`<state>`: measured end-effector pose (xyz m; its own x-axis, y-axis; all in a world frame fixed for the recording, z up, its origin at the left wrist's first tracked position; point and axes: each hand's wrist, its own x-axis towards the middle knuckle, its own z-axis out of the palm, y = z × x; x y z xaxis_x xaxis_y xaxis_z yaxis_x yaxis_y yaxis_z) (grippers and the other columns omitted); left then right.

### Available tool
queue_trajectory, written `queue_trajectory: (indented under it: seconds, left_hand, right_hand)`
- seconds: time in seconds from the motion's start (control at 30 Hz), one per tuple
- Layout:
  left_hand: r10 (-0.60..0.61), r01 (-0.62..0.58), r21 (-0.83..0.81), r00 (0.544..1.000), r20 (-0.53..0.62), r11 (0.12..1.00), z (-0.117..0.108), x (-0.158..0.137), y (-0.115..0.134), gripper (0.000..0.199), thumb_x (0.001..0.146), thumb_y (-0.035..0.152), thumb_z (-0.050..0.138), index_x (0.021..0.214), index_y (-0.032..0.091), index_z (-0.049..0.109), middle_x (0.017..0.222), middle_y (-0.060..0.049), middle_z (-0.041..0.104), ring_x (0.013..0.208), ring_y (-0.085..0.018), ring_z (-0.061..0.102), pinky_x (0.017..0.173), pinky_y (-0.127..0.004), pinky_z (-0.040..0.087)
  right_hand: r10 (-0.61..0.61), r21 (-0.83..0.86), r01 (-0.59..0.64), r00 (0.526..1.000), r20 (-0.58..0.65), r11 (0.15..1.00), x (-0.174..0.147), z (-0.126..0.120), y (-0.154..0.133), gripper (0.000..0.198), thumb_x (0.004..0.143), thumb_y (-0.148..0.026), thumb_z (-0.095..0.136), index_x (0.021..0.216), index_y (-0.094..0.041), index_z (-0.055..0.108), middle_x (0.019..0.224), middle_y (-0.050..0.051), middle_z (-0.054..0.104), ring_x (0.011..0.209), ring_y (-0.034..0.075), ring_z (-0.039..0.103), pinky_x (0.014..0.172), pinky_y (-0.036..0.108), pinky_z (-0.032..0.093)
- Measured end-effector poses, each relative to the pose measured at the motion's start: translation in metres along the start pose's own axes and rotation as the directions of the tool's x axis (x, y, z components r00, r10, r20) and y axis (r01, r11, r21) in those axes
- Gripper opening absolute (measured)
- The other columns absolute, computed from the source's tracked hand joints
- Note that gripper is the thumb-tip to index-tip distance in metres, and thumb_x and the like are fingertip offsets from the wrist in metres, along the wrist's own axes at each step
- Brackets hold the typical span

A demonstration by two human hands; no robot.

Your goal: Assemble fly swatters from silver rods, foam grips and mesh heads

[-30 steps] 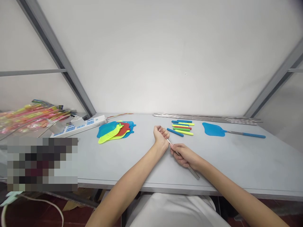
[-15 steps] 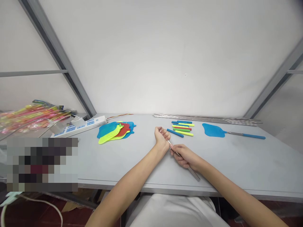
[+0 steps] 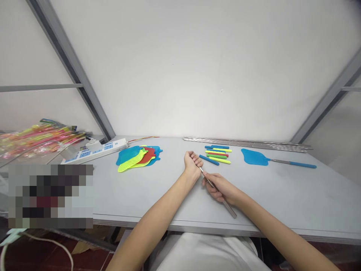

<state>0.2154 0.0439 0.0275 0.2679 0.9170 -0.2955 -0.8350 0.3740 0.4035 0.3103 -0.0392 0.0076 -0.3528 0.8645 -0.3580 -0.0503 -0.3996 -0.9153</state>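
My left hand (image 3: 193,162) is closed in a fist around the thin upper end of a metal telescopic rod (image 3: 230,209). Lower down, my right hand (image 3: 218,187) wraps its fingers about the thicker part, whose end points toward the table's front edge. Just beyond my hands lie several coloured handle grips, among them a blue grip (image 3: 209,160), a green grip (image 3: 216,156) and a yellow grip (image 3: 221,160). On the right rests a whole blue fly swatter (image 3: 255,157). Left of my fist is a pile of swatter heads in blue, yellow and red, with a yellow head (image 3: 131,162) on top.
A bundle of thin metal rods (image 3: 248,143) runs along the back wall. A white power strip (image 3: 97,151) with plugs stands at the left. Farther left, several plastic-wrapped colourful items (image 3: 36,139) are heaped. A pixelated patch covers the lower left.
The lower end of the telescopic rod has shifted slightly left and down with my right hand's grip. My left fist stays nearly in place; the camera view has moved a little.
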Motion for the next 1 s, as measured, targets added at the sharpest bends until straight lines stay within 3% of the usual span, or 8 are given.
queue_trajectory:
  seconds: [0.5, 1.0]
  left_hand:
    - [-0.007, 0.008, 0.017, 0.999, -0.041, 1.0, -0.0022, 0.0034, 0.0003, 0.021, 0.062, 0.018, 0.038, 0.049, 0.018, 0.022, 0.036, 0.007, 0.017, 0.027, -0.004, 0.014, 0.029, -0.017, 0.01]
    - [0.049, -0.047, 0.038, 0.997, -0.061, 0.998, 0.0021, -0.0017, 0.0025, 0.024, 0.07, 0.034, 0.034, 0.053, 0.017, 0.029, 0.039, 0.006, 0.023, 0.028, -0.005, 0.021, 0.031, -0.018, 0.016]
  right_hand:
    - [-0.015, -0.003, 0.016, 0.999, 0.038, 1.0, -0.0009, -0.0005, 0.0, 0.035, 0.071, -0.051, 0.039, 0.071, -0.016, 0.047, 0.045, -0.007, 0.029, 0.03, 0.001, 0.018, 0.024, 0.013, 0.011]
    - [-0.044, 0.003, 0.044, 0.998, -0.039, 0.999, -0.0006, 0.0034, -0.0022, 0.035, 0.069, -0.05, 0.043, 0.07, -0.016, 0.047, 0.045, -0.008, 0.028, 0.029, 0.001, 0.019, 0.024, 0.012, 0.011]
